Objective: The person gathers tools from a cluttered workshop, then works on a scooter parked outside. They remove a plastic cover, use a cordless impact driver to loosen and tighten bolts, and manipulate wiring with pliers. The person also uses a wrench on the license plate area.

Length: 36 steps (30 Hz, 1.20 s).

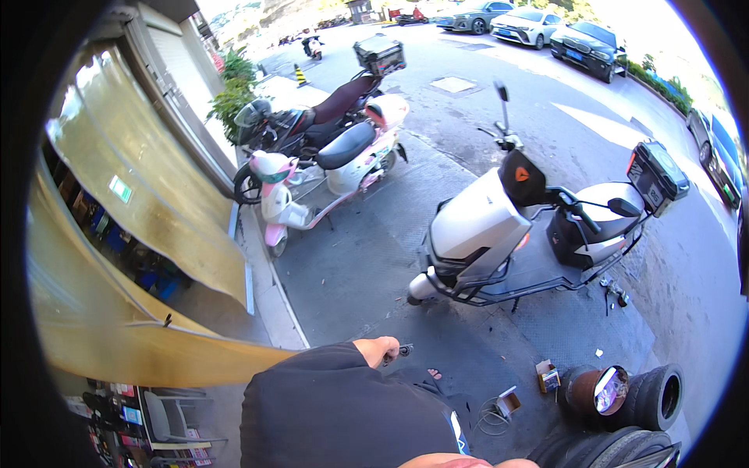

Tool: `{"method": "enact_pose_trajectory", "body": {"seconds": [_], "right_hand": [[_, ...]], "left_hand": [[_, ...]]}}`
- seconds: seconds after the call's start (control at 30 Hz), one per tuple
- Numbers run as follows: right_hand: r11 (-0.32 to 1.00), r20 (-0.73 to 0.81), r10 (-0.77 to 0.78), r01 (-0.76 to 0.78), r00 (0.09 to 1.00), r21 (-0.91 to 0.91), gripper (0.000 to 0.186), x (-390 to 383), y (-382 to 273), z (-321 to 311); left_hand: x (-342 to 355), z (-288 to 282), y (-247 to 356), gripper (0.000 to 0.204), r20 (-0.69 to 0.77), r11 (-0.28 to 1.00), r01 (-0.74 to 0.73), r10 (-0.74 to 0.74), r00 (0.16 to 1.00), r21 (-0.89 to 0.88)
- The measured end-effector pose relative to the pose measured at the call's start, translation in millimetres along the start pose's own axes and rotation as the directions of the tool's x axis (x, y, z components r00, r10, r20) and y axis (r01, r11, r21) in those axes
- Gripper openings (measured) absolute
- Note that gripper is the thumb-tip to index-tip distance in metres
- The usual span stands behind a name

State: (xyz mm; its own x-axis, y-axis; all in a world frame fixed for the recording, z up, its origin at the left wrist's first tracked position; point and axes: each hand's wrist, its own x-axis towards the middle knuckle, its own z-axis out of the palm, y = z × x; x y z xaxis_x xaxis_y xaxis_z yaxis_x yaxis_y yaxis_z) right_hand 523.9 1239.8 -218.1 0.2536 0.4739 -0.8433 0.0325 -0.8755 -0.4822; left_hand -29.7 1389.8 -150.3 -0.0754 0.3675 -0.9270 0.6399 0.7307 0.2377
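My left hand (380,351) is low in the middle of the view, just past the edge of my dark clothing. Its fingers are closed round a small dark metal piece (404,350) with a rounded end; the exact kind cannot be made out. Bare toes (434,374) show on the ground just beyond it. Ahead and to the right stands a silver electric scooter (480,222) with a black frame and a rear box, its front wheel nearest the hand. My right hand is not visible.
A yellow plastic curtain (148,187) hangs at the left, by a grey chair (168,417). A pink-and-white scooter (343,183) and a dark motorcycle (324,113) stand ahead. Lower right are tyres (667,398), small cardboard boxes (548,376) and loose cable (491,421). Cars (585,48) line the road.
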Motion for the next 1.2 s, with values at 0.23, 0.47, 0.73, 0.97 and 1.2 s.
{"method": "enact_pose_trajectory", "body": {"seconds": [0.23, 0.47, 0.73, 0.97, 1.2], "right_hand": [[0.102, 0.362, -0.5, 0.468, 0.787, -0.878, 0.027, 104.2, -80.3, -141.3], [0.976, -0.235, -0.202, 0.215, 0.951, 0.032, 0.03, 261.5, -400.3, -271.0], [0.785, 0.356, -0.213, -0.057, 0.91, 0.617, 0.063, 315.6, -728.1, -331.5], [0.434, 0.236, -0.208, -0.127, 0.949, 0.892, 0.031, 482.9, -890.7, -468.3], [0.552, 0.361, -0.031, -0.285, 0.932, 0.784, 0.025, 593.3, -1061.0, -556.1]], "left_hand": [[94.1, -39.6, 359.3, 0.044, 0.109, 0.842, 0.006, -0.077, 0.991, 0.539], [94.4, 40.2, 718.0, 0.039, 0.122, 0.849, -0.275, 0.246, 0.962, 0.451], [77.0, 135.4, 1067.4, 0.036, 0.239, 0.659, -0.666, 0.625, 0.743, 0.35], [139.1, 183.0, 1335.3, 0.048, 0.319, 0.582, -0.676, 0.602, 0.732, 0.453], [176.4, 151.2, 1518.6, 0.057, 0.225, 0.807, -0.54, 0.495, 0.839, 0.237]]}}
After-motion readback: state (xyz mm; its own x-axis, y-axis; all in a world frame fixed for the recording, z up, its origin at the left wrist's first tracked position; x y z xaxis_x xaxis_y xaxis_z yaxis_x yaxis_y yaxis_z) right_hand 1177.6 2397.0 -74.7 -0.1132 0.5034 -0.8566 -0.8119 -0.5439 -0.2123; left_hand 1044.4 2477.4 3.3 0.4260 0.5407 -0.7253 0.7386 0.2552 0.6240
